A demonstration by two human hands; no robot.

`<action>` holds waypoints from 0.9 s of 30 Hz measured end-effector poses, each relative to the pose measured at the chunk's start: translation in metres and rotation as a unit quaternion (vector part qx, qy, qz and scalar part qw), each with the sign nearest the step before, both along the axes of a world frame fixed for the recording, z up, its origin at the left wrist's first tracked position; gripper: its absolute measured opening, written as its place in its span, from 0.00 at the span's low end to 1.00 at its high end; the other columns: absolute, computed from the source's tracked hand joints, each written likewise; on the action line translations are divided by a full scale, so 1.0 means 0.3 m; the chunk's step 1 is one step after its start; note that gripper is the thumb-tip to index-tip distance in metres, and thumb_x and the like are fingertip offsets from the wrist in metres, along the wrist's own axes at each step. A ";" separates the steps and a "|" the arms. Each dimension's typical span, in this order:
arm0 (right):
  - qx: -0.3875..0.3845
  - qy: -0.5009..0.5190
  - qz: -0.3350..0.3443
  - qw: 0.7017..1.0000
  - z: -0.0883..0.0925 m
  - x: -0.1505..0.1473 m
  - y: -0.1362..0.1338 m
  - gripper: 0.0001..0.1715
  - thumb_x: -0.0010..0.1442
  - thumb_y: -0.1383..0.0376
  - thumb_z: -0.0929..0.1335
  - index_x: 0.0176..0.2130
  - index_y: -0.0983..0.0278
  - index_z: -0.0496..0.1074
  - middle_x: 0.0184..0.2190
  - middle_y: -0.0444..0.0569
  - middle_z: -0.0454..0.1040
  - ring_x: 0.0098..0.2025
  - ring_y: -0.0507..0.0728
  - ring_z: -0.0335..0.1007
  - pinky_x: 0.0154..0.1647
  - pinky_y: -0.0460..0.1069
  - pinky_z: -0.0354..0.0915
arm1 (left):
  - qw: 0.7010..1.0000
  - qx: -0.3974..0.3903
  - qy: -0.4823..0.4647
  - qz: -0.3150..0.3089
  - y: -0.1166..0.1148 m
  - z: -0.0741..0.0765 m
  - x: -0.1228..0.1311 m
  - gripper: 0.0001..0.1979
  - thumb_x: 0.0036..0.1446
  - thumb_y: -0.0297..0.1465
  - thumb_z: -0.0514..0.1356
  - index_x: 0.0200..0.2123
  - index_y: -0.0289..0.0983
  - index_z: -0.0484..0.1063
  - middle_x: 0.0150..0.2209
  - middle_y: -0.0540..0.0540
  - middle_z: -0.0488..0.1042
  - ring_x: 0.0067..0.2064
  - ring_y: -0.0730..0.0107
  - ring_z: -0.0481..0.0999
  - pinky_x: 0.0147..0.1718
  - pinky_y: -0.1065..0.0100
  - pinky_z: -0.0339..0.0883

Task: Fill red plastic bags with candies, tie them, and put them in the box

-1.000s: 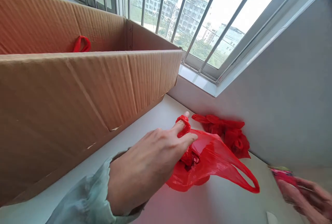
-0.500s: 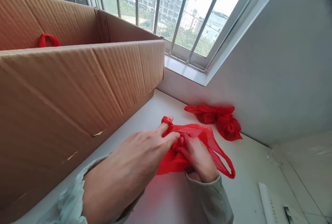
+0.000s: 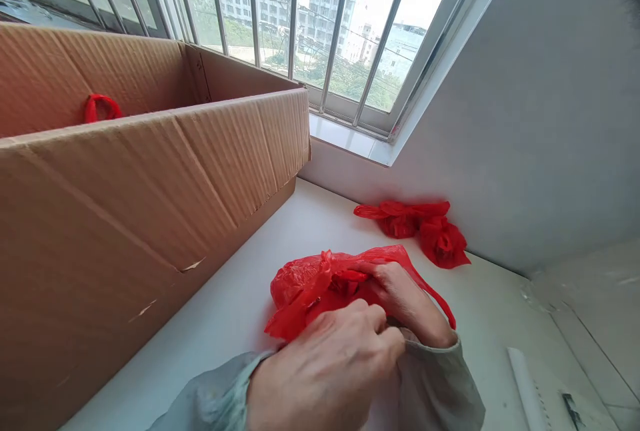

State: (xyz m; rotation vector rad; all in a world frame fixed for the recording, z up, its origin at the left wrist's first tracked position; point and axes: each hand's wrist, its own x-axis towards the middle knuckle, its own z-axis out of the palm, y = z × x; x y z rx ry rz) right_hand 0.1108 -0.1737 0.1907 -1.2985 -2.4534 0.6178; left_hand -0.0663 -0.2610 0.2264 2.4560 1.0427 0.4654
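A crumpled red plastic bag (image 3: 300, 284) with loop handles lies on the white surface. The fingers of my right hand (image 3: 407, 298) are closed in the folds at its right side, their tips partly hidden by red film. One handle runs behind that wrist. My left hand (image 3: 330, 358) is at the bag's near edge, knuckles up and fingers curled under. Whatever those fingers hold is hidden beneath the hand.
A large open cardboard box (image 3: 150, 198) stands at left, with a red handle loop (image 3: 103, 108) showing inside. Two bunched red bags (image 3: 443, 241) lie by the wall. A barred window (image 3: 325, 38) is behind. At right lies a white strip (image 3: 525, 388).
My left hand has left the bag's upper left part and come down toward me and right, to its near edge. My right hand has shifted slightly right. The bag's left side now bulges out.
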 end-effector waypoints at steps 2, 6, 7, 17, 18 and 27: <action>-0.040 0.039 0.028 0.998 0.028 0.029 0.010 0.27 0.57 0.75 0.59 0.47 0.56 0.77 0.44 0.43 0.79 0.43 0.54 0.76 0.48 0.47 0.69 | 0.995 0.009 0.045 0.090 0.049 -0.054 0.003 0.13 0.60 0.16 0.49 0.41 0.35 0.68 0.43 0.43 0.72 0.42 0.63 0.71 0.40 0.63 0.66; -0.089 0.084 0.019 0.992 0.056 0.073 0.013 0.27 0.58 0.76 0.60 0.48 0.55 0.77 0.47 0.43 0.78 0.48 0.55 0.74 0.51 0.48 0.67 | 0.981 -0.018 0.104 0.163 0.122 -0.075 -0.044 0.16 0.62 0.16 0.44 0.46 0.31 0.66 0.42 0.40 0.70 0.42 0.61 0.70 0.40 0.59 0.64; -0.096 0.086 0.018 0.991 0.060 0.078 0.010 0.27 0.58 0.76 0.60 0.48 0.54 0.77 0.47 0.43 0.78 0.49 0.55 0.73 0.51 0.48 0.67 | 0.980 -0.017 0.103 0.167 0.133 -0.067 -0.051 0.14 0.62 0.17 0.46 0.45 0.32 0.65 0.41 0.41 0.70 0.41 0.61 0.70 0.39 0.60 0.64; -0.144 0.133 0.042 0.980 0.099 0.044 -0.014 0.17 0.60 0.62 0.69 0.50 0.56 0.76 0.47 0.45 0.78 0.49 0.57 0.73 0.50 0.50 0.68 | 0.984 0.005 0.030 0.178 0.192 -0.040 -0.017 0.11 0.56 0.21 0.52 0.24 0.34 0.69 0.26 0.47 0.70 0.27 0.71 0.67 0.25 0.68 0.50; -0.141 0.137 0.039 0.980 0.094 0.042 -0.011 0.17 0.59 0.61 0.70 0.48 0.56 0.76 0.46 0.45 0.79 0.48 0.57 0.74 0.49 0.49 0.69 | 0.984 0.015 0.015 0.175 0.196 -0.045 -0.021 0.12 0.57 0.22 0.52 0.24 0.34 0.70 0.25 0.48 0.70 0.26 0.71 0.66 0.24 0.68 0.50; -0.013 0.095 0.008 0.995 0.049 -0.004 -0.011 0.12 0.62 0.66 0.66 0.43 0.57 0.78 0.38 0.42 0.81 0.39 0.54 0.75 0.41 0.47 0.68 | 0.974 0.054 0.062 0.213 0.214 -0.032 -0.059 0.16 0.59 0.24 0.53 0.18 0.34 0.63 0.20 0.49 0.67 0.23 0.73 0.62 0.24 0.67 0.45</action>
